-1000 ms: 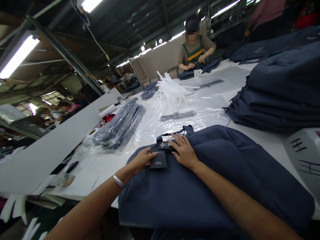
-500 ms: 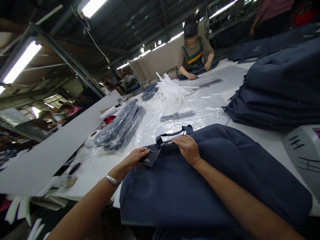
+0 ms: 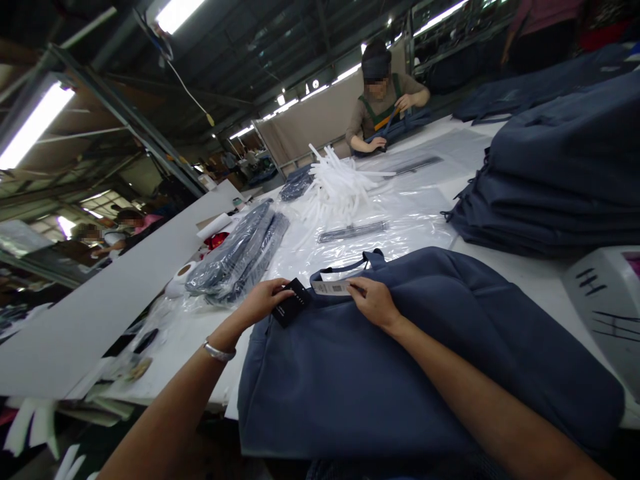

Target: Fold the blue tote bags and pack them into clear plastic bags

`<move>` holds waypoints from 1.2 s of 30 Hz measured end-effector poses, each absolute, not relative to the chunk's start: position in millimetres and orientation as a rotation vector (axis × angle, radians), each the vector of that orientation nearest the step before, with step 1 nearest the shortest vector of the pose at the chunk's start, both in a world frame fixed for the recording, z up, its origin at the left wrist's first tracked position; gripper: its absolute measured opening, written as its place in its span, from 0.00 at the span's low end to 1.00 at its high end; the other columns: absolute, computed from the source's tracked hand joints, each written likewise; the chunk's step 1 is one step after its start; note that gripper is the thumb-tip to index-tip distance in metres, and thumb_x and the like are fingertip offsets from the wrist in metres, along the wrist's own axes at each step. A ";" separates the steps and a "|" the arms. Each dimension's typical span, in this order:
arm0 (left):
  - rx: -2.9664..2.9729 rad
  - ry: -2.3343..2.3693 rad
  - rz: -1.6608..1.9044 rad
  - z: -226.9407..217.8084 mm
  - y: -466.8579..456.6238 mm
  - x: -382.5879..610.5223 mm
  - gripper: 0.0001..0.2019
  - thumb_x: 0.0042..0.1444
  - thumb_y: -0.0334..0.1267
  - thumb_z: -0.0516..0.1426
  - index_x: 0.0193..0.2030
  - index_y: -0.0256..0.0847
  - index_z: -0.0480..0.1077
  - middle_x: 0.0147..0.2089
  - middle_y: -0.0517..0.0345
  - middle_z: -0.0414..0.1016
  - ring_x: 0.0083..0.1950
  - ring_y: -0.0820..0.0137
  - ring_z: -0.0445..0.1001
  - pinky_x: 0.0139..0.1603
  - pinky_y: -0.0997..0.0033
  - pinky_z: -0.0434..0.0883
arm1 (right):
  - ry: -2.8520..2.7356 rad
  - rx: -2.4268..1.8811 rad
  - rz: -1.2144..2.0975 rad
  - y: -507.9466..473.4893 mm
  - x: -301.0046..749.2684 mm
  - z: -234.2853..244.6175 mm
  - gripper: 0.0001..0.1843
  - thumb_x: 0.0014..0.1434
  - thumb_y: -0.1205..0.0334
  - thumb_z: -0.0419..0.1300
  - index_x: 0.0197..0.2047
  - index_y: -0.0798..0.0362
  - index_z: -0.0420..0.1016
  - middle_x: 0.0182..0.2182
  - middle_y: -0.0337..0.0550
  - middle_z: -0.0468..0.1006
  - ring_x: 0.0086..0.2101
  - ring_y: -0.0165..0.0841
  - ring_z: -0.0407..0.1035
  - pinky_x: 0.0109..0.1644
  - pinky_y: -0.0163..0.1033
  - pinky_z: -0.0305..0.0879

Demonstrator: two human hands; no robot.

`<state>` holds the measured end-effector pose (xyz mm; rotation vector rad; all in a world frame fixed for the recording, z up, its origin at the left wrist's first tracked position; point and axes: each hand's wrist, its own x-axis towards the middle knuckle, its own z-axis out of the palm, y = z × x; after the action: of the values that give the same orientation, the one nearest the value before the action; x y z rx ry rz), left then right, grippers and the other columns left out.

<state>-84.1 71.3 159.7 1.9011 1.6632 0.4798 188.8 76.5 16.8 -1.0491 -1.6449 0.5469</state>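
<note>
A dark blue bag (image 3: 400,360) lies flat on the white table (image 3: 530,273) right in front of me, its handle at the far end. My left hand (image 3: 263,303) pinches a black hang tag (image 3: 291,302) at the bag's top left edge. My right hand (image 3: 373,301) holds a white label (image 3: 331,287) flipped up by the handle, fingers closed on it. A silver bracelet sits on my left wrist.
A stack of blue bags (image 3: 555,180) fills the right. Clear plastic sleeves (image 3: 400,220), white sticks (image 3: 340,180) and bagged items (image 3: 240,253) lie ahead. A grey board (image 3: 115,280) slopes at left. A person (image 3: 383,100) works at the far end. A white box (image 3: 607,300) stands at right.
My left hand drew the black tag leftward and tilted it. My right hand turned the second tag over, so its white side now shows.
</note>
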 end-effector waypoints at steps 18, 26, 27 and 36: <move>0.653 1.331 0.820 131.4 57.7 -70.6 0.03 0.59 0.32 0.61 0.38 0.34 0.75 0.33 0.58 0.74 0.27 0.83 0.68 0.21 0.90 0.64 | -2.004 -0.805 0.053 67.3 202.2 28.9 0.18 0.65 0.73 0.53 0.49 0.49 0.80 0.46 0.44 0.82 0.47 0.37 0.74 0.51 0.42 0.69; 0.830 1.566 0.850 109.0 15.8 -28.7 0.15 0.53 0.45 0.66 0.43 0.43 0.69 0.40 0.60 0.76 0.39 0.72 0.76 0.37 0.74 0.76 | -2.125 -0.434 -0.012 40.1 182.8 32.3 0.18 0.65 0.70 0.51 0.51 0.49 0.78 0.44 0.45 0.82 0.45 0.36 0.74 0.57 0.47 0.68; 0.856 1.600 0.825 108.3 13.0 -26.6 0.17 0.52 0.46 0.66 0.45 0.44 0.69 0.41 0.59 0.76 0.41 0.71 0.76 0.38 0.72 0.76 | -2.117 -0.411 -0.012 37.7 180.9 32.0 0.17 0.65 0.70 0.51 0.50 0.49 0.78 0.44 0.45 0.82 0.45 0.36 0.74 0.56 0.47 0.68; 0.849 1.489 0.884 86.4 3.4 -20.1 0.28 0.51 0.44 0.67 0.58 0.46 0.66 0.49 0.53 0.77 0.43 0.67 0.77 0.36 0.73 0.75 | -2.020 -0.379 0.329 35.2 192.3 39.1 0.10 0.66 0.61 0.57 0.44 0.48 0.79 0.39 0.42 0.83 0.40 0.34 0.76 0.49 0.40 0.73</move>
<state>-20.1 3.4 86.4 0.8490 1.4895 0.8836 192.3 35.2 39.1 -0.3786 -2.0202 0.3289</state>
